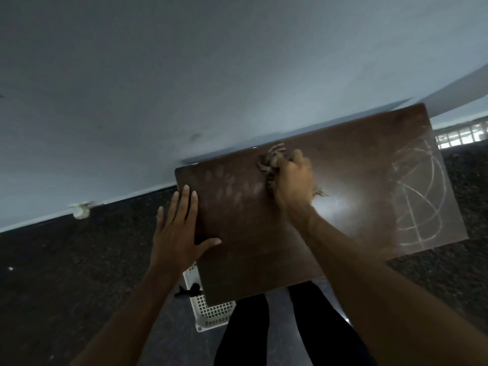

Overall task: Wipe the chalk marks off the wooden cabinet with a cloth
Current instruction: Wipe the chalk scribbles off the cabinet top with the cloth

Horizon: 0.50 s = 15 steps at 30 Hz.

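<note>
The dark brown wooden cabinet top [264,247] fills the middle of the view, against a pale wall. My right hand [293,180] grips a bunched, patterned cloth [269,161] and presses it on the top near the back edge. Faint smeared chalk smudges [232,186] lie left of the cloth. White chalk lines [420,196], curves crossed by straight strokes, cover the right end. My left hand [179,228] lies flat with spread fingers over the cabinet's left edge, thumb on the top.
A white plastic lattice basket [211,313] stands on the dark speckled floor under the cabinet's near left corner. A pale crumpled lump [81,210] lies at the wall's foot on the left. My dark-trousered legs [290,331] stand before the cabinet.
</note>
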{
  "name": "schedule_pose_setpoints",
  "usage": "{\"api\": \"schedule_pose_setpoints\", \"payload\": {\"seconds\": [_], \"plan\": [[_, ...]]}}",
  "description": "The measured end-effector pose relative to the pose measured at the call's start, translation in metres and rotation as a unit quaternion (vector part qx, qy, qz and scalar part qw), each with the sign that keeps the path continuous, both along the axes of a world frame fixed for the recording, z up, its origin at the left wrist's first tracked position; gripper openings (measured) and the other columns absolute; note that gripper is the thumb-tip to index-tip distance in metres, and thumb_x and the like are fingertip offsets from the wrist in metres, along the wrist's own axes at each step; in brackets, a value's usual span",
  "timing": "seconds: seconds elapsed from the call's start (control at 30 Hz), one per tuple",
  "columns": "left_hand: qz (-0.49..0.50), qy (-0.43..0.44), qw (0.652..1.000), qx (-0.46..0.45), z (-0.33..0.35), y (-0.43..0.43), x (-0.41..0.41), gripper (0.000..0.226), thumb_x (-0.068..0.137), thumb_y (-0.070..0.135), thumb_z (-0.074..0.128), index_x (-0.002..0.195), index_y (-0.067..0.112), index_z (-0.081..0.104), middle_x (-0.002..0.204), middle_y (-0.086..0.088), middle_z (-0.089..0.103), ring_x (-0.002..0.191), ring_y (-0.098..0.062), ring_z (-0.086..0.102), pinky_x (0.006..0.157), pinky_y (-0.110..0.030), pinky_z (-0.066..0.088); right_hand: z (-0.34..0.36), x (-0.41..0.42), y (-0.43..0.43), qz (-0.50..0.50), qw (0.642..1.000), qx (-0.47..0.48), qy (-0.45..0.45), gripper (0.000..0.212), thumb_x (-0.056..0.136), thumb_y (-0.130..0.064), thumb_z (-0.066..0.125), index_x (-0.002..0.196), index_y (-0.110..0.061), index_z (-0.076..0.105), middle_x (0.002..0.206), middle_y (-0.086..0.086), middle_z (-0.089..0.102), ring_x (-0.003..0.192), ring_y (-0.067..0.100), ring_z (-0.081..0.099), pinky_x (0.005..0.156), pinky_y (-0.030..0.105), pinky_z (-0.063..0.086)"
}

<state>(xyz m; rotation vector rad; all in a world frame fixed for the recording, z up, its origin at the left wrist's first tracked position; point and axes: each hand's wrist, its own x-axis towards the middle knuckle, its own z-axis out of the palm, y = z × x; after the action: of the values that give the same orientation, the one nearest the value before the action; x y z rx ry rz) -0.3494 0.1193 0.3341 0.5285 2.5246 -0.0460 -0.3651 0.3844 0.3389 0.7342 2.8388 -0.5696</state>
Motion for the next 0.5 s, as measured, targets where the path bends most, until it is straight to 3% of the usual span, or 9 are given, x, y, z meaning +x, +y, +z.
{"api": "schedule_pose_setpoints", "payload": {"seconds": [0.07,0.17,0.23,0.37,0.43,0.5], "plan": [[0.002,0.002,1.000,0.015,-0.001,-0.001,-0.006,0.126,0.070,0.096,0.024,0.162,0.013,-0.001,0.169,-0.004,-0.011,0.157,-0.024,-0.005,0.125,-0.054,0.010,0.002,-0.001,-0.043,0.069,0.997,-0.021,-0.009,0.026,0.094,-0.009,0.055,0.119,-0.010,0.062,0.120,0.012,0.050,0.106,0.031,0.048,0.078,0.038,0.045],[-0.006,0.004,0.999,0.044,-0.002,-0.005,-0.016,0.135,0.063,0.097,0.032,0.162,0.008,0.005,0.170,-0.007,-0.004,0.157,-0.027,0.003,0.124,-0.055,0.015,0.003,0.021,-0.096,0.218,0.973,-0.070,-0.036,0.045,0.087,-0.019,0.068,0.130,-0.013,0.056,0.128,0.011,0.045,0.111,0.030,0.046,0.085,0.040,0.052],[-0.034,-0.001,0.997,0.064,-0.003,-0.010,-0.022,0.142,0.057,0.098,0.038,0.161,0.006,0.008,0.170,-0.009,-0.001,0.157,-0.029,0.006,0.123,-0.056,0.020,0.004,0.049,-0.110,0.279,0.953,-0.096,-0.068,0.055,0.081,-0.023,0.074,0.131,-0.013,0.054,0.121,0.011,0.048,0.105,0.031,0.048,0.075,0.045,0.056],[-0.119,-0.049,0.989,0.069,-0.004,-0.016,-0.033,0.150,0.051,0.103,0.040,0.160,0.015,-0.014,0.167,-0.002,-0.022,0.156,-0.021,-0.015,0.127,-0.048,0.004,-0.005,0.090,-0.080,0.313,0.947,-0.063,-0.035,0.059,0.072,-0.025,0.078,0.128,-0.016,0.060,0.104,0.007,0.051,0.089,0.030,0.055,0.054,0.041,0.056],[-0.129,-0.056,0.986,0.087,-0.003,-0.017,-0.038,0.148,0.053,0.104,0.040,0.159,0.017,-0.017,0.166,0.001,-0.026,0.155,-0.018,-0.019,0.127,-0.045,0.002,-0.004,0.090,-0.054,0.307,0.950,-0.046,-0.028,0.059,0.071,-0.021,0.079,0.127,-0.017,0.062,0.107,0.009,0.054,0.092,0.033,0.058,0.057,0.040,0.058],[-0.111,-0.067,0.985,0.116,0.000,-0.019,-0.044,0.147,0.054,0.104,0.040,0.159,0.018,-0.018,0.166,0.003,-0.027,0.154,-0.016,-0.020,0.127,-0.043,-0.001,-0.002,0.073,-0.036,0.251,0.966,-0.034,-0.049,0.052,0.078,-0.015,0.071,0.129,-0.016,0.060,0.117,0.012,0.054,0.102,0.034,0.056,0.071,0.044,0.057]]}}
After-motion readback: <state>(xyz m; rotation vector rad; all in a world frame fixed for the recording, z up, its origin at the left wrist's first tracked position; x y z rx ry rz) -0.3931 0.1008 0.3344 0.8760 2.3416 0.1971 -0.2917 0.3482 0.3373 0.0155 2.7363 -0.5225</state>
